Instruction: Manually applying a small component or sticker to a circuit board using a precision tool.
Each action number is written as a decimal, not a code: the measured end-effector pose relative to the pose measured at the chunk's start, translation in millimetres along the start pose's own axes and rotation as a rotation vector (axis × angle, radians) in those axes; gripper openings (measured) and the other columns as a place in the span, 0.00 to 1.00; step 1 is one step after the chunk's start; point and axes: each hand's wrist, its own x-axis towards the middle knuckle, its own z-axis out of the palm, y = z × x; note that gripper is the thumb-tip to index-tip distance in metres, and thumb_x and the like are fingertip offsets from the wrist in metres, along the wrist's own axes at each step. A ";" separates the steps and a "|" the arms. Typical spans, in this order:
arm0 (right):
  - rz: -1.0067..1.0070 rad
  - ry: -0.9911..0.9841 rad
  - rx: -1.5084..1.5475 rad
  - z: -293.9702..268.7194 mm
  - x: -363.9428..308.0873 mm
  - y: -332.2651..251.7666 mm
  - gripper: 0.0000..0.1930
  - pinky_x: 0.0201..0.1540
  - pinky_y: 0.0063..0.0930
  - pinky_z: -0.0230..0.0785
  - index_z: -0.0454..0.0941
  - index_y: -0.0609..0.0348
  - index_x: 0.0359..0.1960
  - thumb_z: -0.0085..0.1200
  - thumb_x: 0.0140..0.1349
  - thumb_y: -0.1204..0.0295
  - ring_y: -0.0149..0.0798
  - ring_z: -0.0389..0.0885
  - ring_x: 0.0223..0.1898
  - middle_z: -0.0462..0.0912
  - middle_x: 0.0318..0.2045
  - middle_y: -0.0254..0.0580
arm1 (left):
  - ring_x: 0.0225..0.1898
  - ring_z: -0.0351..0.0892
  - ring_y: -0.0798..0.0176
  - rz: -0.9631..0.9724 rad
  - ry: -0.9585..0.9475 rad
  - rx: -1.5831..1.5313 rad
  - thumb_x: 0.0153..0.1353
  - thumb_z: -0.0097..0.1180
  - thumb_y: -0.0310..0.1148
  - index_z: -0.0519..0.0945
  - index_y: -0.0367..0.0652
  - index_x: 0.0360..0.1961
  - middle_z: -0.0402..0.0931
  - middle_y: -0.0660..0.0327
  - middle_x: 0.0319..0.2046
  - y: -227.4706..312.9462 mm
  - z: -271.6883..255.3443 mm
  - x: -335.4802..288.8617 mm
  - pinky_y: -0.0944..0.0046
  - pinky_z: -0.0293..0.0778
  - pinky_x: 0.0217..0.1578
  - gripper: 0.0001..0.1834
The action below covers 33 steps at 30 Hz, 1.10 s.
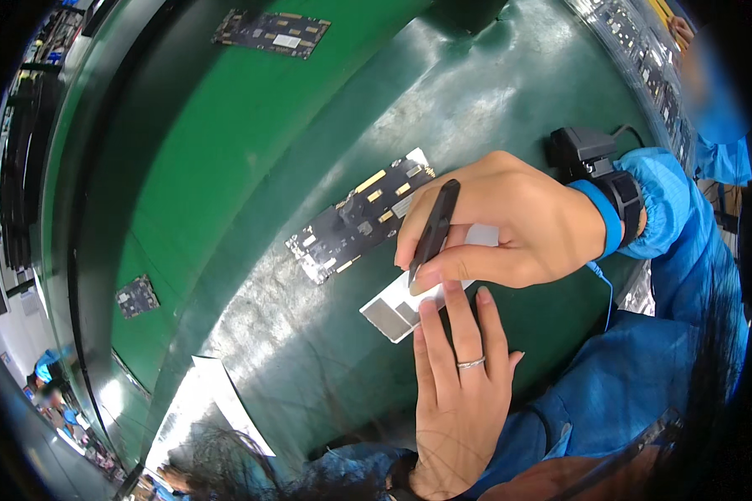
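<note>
A slim black pen-shaped tool (435, 227) is pinched between the thumb and fingers of my right hand (510, 221), and its lower end points down at a white strip with grey rectangular patches (390, 319). Whether it is a pen or tweezers I cannot make out. With its fingers stretched out flat, my left hand (462, 376) rests its fingertips on the strip's near edge. Just beyond the strip lies a long dark circuit board (355, 215) with gold and silver parts; my right hand covers part of its right end. A blue wrist strap circles my right wrist.
Another dark circuit board (271, 33) lies at the far left on the green mat, and a small one (138, 296) at the left. A white paper strip (230, 405) is near my left. A black device (583, 149) with a cable stands behind my right wrist. Another person's blue sleeve (718, 100) shows at upper right.
</note>
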 end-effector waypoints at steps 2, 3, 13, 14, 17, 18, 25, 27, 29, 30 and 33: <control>0.025 -0.024 -0.028 10.6 2.2 -1.2 0.09 0.39 0.33 0.83 0.83 0.67 0.45 0.66 0.65 0.77 0.46 0.90 0.37 0.89 0.41 0.50 | 0.71 0.67 0.40 0.020 0.090 0.098 0.66 0.61 0.56 0.69 0.40 0.72 0.62 0.44 0.73 -2.4 15.2 -4.6 0.44 0.68 0.69 0.41; -0.016 0.022 -0.023 18.4 3.7 2.7 0.09 0.34 0.32 0.79 0.83 0.65 0.42 0.67 0.66 0.73 0.44 0.87 0.31 0.87 0.34 0.48 | 0.71 0.67 0.40 0.030 0.137 0.150 0.67 0.60 0.57 0.69 0.40 0.72 0.63 0.45 0.72 -3.7 23.5 -6.9 0.44 0.68 0.69 0.41; 0.030 0.001 -0.059 22.5 3.0 -1.0 0.09 0.30 0.29 0.75 0.83 0.64 0.39 0.68 0.67 0.70 0.36 0.84 0.26 0.85 0.26 0.43 | 0.70 0.67 0.40 0.054 0.264 0.151 0.69 0.58 0.56 0.70 0.41 0.71 0.64 0.46 0.71 -6.5 36.2 -6.0 0.45 0.69 0.69 0.38; 0.034 0.004 -0.069 20.1 3.1 -3.5 0.09 0.30 0.29 0.75 0.83 0.64 0.39 0.68 0.67 0.70 0.36 0.84 0.26 0.85 0.26 0.43 | 0.70 0.68 0.40 0.087 0.299 0.218 0.68 0.59 0.55 0.70 0.40 0.71 0.64 0.46 0.71 -9.4 36.3 -4.3 0.45 0.69 0.69 0.38; 0.164 0.079 0.189 7.1 13.5 -18.2 0.08 0.36 0.24 0.78 0.82 0.65 0.45 0.64 0.70 0.73 0.26 0.86 0.34 0.88 0.34 0.37 | 0.69 0.69 0.40 0.050 0.054 0.036 0.67 0.61 0.54 0.71 0.40 0.71 0.65 0.46 0.70 -6.9 -6.4 -2.3 0.45 0.70 0.68 0.38; 0.167 0.143 0.224 -1.4 18.2 -20.3 0.08 0.37 0.23 0.79 0.82 0.65 0.46 0.63 0.71 0.73 0.26 0.85 0.34 0.87 0.35 0.37 | 0.66 0.72 0.43 0.046 0.070 0.003 0.66 0.62 0.53 0.72 0.40 0.70 0.66 0.47 0.69 -6.0 -10.1 -0.7 0.47 0.72 0.66 0.38; 0.115 0.131 0.162 -33.9 48.4 7.2 0.09 0.38 0.20 0.79 0.82 0.65 0.45 0.61 0.74 0.70 0.26 0.85 0.35 0.86 0.34 0.37 | 0.55 0.76 0.45 -0.029 0.328 -0.006 0.60 0.68 0.52 0.74 0.37 0.67 0.70 0.49 0.63 -18.3 -22.6 27.0 0.47 0.74 0.54 0.40; 0.122 0.141 0.150 -31.6 44.7 6.4 0.09 0.37 0.20 0.79 0.83 0.65 0.43 0.60 0.74 0.70 0.26 0.85 0.35 0.85 0.33 0.36 | 0.54 0.76 0.42 -0.052 0.332 -0.009 0.58 0.71 0.51 0.73 0.36 0.68 0.70 0.47 0.63 -21.0 -25.9 36.9 0.44 0.74 0.52 0.42; 0.148 0.156 0.166 -31.2 45.0 7.5 0.09 0.37 0.21 0.79 0.83 0.65 0.43 0.61 0.73 0.70 0.26 0.85 0.34 0.86 0.33 0.36 | 0.60 0.74 0.48 -0.065 0.299 0.049 0.62 0.66 0.54 0.75 0.35 0.66 0.68 0.50 0.67 -24.4 -26.9 44.8 0.51 0.75 0.59 0.40; 0.146 0.155 0.171 -31.1 46.2 7.6 0.09 0.37 0.21 0.79 0.83 0.65 0.43 0.61 0.73 0.70 0.26 0.85 0.34 0.86 0.33 0.36 | 0.60 0.74 0.48 -0.068 0.296 0.053 0.62 0.66 0.54 0.75 0.35 0.66 0.68 0.50 0.67 -25.7 -25.4 46.5 0.51 0.75 0.59 0.40; 0.155 0.144 0.115 -32.9 47.6 7.0 0.10 0.37 0.21 0.78 0.83 0.65 0.42 0.62 0.73 0.69 0.26 0.85 0.34 0.86 0.32 0.36 | 0.62 0.72 0.46 -0.070 0.287 0.062 0.62 0.66 0.54 0.73 0.34 0.67 0.66 0.47 0.69 -27.5 -20.3 50.5 0.48 0.75 0.62 0.41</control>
